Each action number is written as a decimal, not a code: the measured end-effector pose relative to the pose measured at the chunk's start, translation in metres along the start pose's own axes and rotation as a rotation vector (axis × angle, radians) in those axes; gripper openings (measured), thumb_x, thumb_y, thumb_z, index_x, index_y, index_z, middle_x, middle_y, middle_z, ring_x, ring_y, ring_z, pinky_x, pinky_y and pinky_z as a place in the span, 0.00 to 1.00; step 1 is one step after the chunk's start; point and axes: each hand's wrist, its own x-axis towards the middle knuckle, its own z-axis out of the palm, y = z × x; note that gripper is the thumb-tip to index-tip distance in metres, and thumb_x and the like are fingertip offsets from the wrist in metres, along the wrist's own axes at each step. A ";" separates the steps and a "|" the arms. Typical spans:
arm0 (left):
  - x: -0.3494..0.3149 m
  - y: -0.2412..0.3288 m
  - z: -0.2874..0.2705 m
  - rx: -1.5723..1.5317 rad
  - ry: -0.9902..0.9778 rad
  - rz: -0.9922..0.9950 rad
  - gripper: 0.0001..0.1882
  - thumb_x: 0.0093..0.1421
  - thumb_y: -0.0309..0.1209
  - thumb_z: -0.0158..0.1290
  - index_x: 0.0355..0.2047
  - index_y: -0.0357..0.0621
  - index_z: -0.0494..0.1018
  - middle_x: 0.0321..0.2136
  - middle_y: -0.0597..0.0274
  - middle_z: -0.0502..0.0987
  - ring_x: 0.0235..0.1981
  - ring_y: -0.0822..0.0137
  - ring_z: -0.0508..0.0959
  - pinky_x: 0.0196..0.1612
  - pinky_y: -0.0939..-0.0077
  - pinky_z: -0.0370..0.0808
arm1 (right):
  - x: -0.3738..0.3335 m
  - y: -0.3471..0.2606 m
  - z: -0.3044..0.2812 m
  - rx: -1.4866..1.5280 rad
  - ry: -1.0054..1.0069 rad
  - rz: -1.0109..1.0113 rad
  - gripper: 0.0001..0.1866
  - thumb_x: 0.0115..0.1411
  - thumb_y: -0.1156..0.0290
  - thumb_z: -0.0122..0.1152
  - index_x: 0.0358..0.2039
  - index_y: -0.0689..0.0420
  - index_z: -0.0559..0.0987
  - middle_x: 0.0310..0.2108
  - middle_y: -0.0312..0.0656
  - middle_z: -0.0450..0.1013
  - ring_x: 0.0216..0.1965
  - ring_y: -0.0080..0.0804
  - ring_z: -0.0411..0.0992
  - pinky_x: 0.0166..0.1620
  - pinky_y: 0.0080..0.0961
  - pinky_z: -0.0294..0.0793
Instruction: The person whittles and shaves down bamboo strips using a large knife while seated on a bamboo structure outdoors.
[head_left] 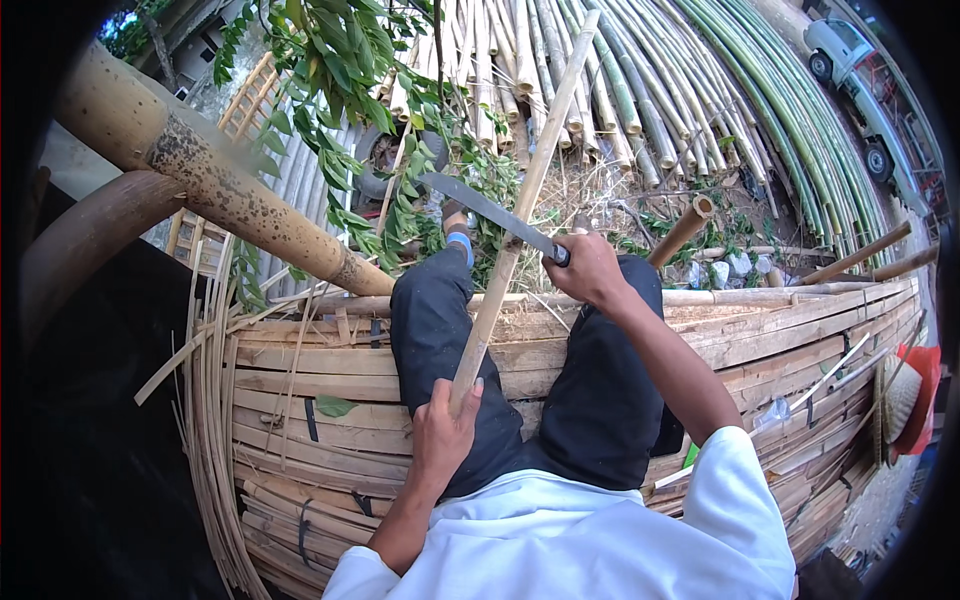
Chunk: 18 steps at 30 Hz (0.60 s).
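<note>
My left hand (441, 432) is closed round the near end of a long split bamboo strip (487, 318). The strip slants up and away between my knees, its far end over the stacked poles. In my right hand (590, 268) is the dark handle of a machete (490, 212). Its curved blade points to the far left and crosses the strip about midway along, near a dark node. Whether the edge has bitten into the bamboo I cannot tell. My legs, in dark trousers, are spread on either side of the strip.
I sit on stacked bamboo slats (330, 390). A thick bamboo pole (250, 215) slants in at the left, with leafy branches (345, 80) beyond it. Piled bamboo poles (640, 100) lie ahead. A cut bamboo post (683, 230) rises past my right knee. A blue truck (865, 95) stands far right.
</note>
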 end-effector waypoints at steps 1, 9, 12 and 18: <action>-0.003 -0.004 0.002 -0.004 0.008 0.003 0.22 0.64 0.46 0.53 0.26 0.38 0.66 0.12 0.51 0.68 0.14 0.55 0.74 0.20 0.64 0.67 | -0.002 -0.001 -0.001 0.019 0.002 -0.044 0.08 0.48 0.63 0.59 0.21 0.53 0.80 0.16 0.49 0.73 0.22 0.49 0.75 0.30 0.44 0.74; -0.008 0.002 -0.005 -0.013 -0.016 -0.019 0.20 0.64 0.44 0.52 0.27 0.38 0.66 0.15 0.47 0.73 0.21 0.46 0.79 0.22 0.60 0.72 | 0.011 0.011 -0.003 -0.161 -0.103 -0.034 0.09 0.44 0.62 0.59 0.21 0.53 0.81 0.15 0.48 0.73 0.22 0.48 0.75 0.30 0.41 0.75; -0.006 0.001 -0.009 -0.002 -0.014 -0.004 0.20 0.64 0.44 0.52 0.28 0.38 0.67 0.15 0.48 0.73 0.21 0.47 0.79 0.21 0.60 0.71 | 0.014 0.010 -0.008 -0.147 -0.093 -0.051 0.09 0.44 0.62 0.58 0.21 0.53 0.81 0.16 0.48 0.73 0.22 0.47 0.75 0.31 0.42 0.76; -0.019 -0.005 -0.021 0.006 -0.022 -0.017 0.19 0.64 0.44 0.52 0.28 0.39 0.67 0.15 0.48 0.72 0.20 0.46 0.78 0.22 0.60 0.71 | 0.032 0.021 -0.022 -0.026 -0.166 0.269 0.12 0.49 0.60 0.57 0.21 0.55 0.81 0.17 0.48 0.74 0.22 0.45 0.76 0.32 0.42 0.76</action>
